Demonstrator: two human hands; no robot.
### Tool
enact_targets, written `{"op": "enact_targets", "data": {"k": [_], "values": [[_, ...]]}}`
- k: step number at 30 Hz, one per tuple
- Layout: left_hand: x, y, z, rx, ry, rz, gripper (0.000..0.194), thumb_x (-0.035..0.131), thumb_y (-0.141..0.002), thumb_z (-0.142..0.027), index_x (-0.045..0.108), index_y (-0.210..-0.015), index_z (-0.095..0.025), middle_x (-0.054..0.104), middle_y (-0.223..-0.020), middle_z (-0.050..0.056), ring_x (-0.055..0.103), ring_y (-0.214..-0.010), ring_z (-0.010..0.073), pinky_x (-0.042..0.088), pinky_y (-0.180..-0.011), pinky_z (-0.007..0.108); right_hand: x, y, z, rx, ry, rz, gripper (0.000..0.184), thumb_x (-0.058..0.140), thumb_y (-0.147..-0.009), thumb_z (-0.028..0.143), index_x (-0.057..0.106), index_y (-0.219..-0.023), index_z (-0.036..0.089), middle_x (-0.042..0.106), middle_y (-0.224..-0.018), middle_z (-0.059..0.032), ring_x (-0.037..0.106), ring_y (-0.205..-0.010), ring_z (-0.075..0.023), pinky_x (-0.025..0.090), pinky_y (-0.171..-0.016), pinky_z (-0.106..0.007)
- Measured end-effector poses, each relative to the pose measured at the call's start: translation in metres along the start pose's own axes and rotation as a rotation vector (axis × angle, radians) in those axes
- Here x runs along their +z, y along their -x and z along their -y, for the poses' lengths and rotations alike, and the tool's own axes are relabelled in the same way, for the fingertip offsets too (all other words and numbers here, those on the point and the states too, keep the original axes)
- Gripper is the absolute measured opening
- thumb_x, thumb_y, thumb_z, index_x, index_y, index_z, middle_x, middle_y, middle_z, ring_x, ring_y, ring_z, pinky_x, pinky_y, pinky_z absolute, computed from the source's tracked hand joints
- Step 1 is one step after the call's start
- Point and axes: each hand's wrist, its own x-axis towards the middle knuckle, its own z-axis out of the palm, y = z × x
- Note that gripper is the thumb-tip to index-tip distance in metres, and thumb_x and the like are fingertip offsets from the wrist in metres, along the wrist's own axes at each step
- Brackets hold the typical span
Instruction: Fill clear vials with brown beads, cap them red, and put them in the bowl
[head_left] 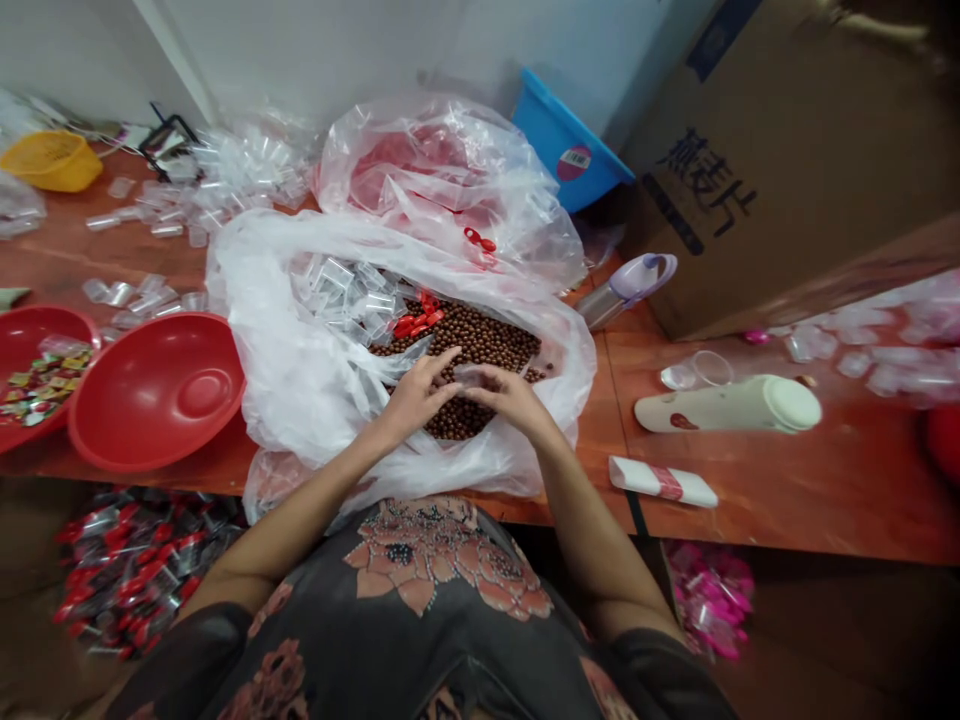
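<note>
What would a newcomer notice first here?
A heap of small round brown balls fills a clear plastic bag at centre, beneath the left hand and right hand. A large round red plastic bowl sits left of the bag; a big brown cardboard box stands upper right.

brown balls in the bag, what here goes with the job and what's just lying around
With the job: left hand, right hand, brown balls, clear plastic cups, red clips, white plastic bag.

Lying about: red bowl, yellow basket, blue tub, cardboard box, white flask.
</note>
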Motion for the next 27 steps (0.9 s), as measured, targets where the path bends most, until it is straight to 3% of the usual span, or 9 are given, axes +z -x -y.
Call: {"op": "enact_targets", "data": {"k": [4, 7, 11, 15, 18, 22, 25, 27], "values": [[-0.008, 0.007, 0.009, 0.047, -0.161, 0.165, 0.04, 0.062, -0.092, -0.024, 0.062, -0.132, -0.027, 0.068, -0.105, 0.005, 0.062, -0.1, 0.0203, 0.05, -0.094, 0.038, 0.011, 0.001, 0.013, 0.006, 0.298, 0.153, 0.022, 0.069, -0.082, 0.019, 0.07, -0.104, 0.022, 0.076, -0.1, -0.004, 0.07, -0.091, -0.0207, 0.051, -0.087, -0.035], [-0.014, 0.014, 0.015, -0.047, -0.278, 0.156, 0.033, 0.059, -0.093, -0.024, 0.067, -0.124, -0.024, 0.071, -0.106, 0.006, 0.063, -0.101, 0.0228, 0.049, -0.095, 0.04, 0.004, -0.013, 0.02, 0.026, 0.417, 0.086, 0.031, 0.067, -0.083, 0.016, 0.066, -0.114, 0.021, 0.075, -0.103, -0.005, 0.069, -0.092, -0.02, 0.051, -0.086, -0.032], [-0.015, 0.012, 0.019, -0.183, -0.509, 0.056, 0.021, 0.061, -0.09, -0.028, 0.075, -0.103, -0.018, 0.07, -0.103, 0.012, 0.064, -0.102, 0.03, 0.05, -0.092, 0.045, -0.01, -0.058, 0.033, -0.085, 0.636, -0.067, 0.026, 0.05, -0.093, 0.015, 0.072, -0.107, 0.019, 0.072, -0.114, -0.0095, 0.065, -0.107, -0.0215, 0.047, -0.097, -0.032], [-0.003, -0.008, 0.019, -0.227, -0.518, 0.114, 0.018, 0.065, -0.086, -0.027, 0.075, -0.097, -0.016, 0.071, -0.099, 0.014, 0.066, -0.098, 0.0311, 0.051, -0.089, 0.043, -0.001, -0.116, 0.042, -0.2, 0.848, 0.032, 0.032, 0.048, -0.095, 0.015, 0.07, -0.119, 0.017, 0.069, -0.121, -0.0112, 0.061, -0.113, -0.0227, 0.043, -0.1, -0.032], [0.009, -0.026, 0.018, -0.28, -0.45, 0.145, 0.02, 0.068, -0.083, -0.023, 0.075, -0.098, -0.013, 0.072, -0.101, 0.015, 0.066, -0.101, 0.0316, 0.049, -0.092, 0.042, 0.013, -0.147, 0.039, -0.198, 0.881, 0.112, 0.034, 0.06, -0.089, 0.016, 0.07, -0.121, 0.015, 0.069, -0.121, -0.0133, 0.063, -0.11, -0.0254, 0.044, -0.096, -0.032], [0.022, -0.04, 0.021, -0.337, -0.36, 0.153, 0.023, 0.07, -0.082, -0.028, 0.074, -0.098, -0.012, 0.074, -0.096, 0.013, 0.068, -0.096, 0.029, 0.05, -0.089, 0.038, 0.015, -0.157, 0.034, -0.16, 0.883, 0.129, 0.033, 0.061, -0.089, 0.021, 0.071, -0.12, 0.017, 0.069, -0.115, -0.0126, 0.063, -0.106, -0.026, 0.045, -0.093, -0.033], [0.033, -0.044, 0.024, -0.327, -0.288, 0.136, 0.023, 0.07, -0.082, -0.029, 0.074, -0.098, -0.013, 0.075, -0.098, 0.012, 0.068, -0.096, 0.0271, 0.049, -0.088, 0.036, 0.004, -0.145, 0.035, -0.174, 0.776, 0.031, 0.03, 0.06, -0.089, 0.022, 0.072, -0.117, 0.017, 0.069, -0.114, -0.0114, 0.06, -0.11, -0.0254, 0.043, -0.099, -0.035], [0.04, -0.046, 0.026, -0.314, -0.198, 0.095, 0.021, 0.07, -0.082, -0.028, 0.073, -0.097, -0.013, 0.075, -0.098, 0.011, 0.068, -0.096, 0.026, 0.048, -0.089, 0.035, -0.007, -0.13, 0.035, -0.209, 0.547, -0.116, 0.03, 0.061, -0.088, 0.023, 0.072, -0.115, 0.017, 0.07, -0.111, -0.0083, 0.06, -0.107, -0.0228, 0.044, -0.101, -0.036]]}}
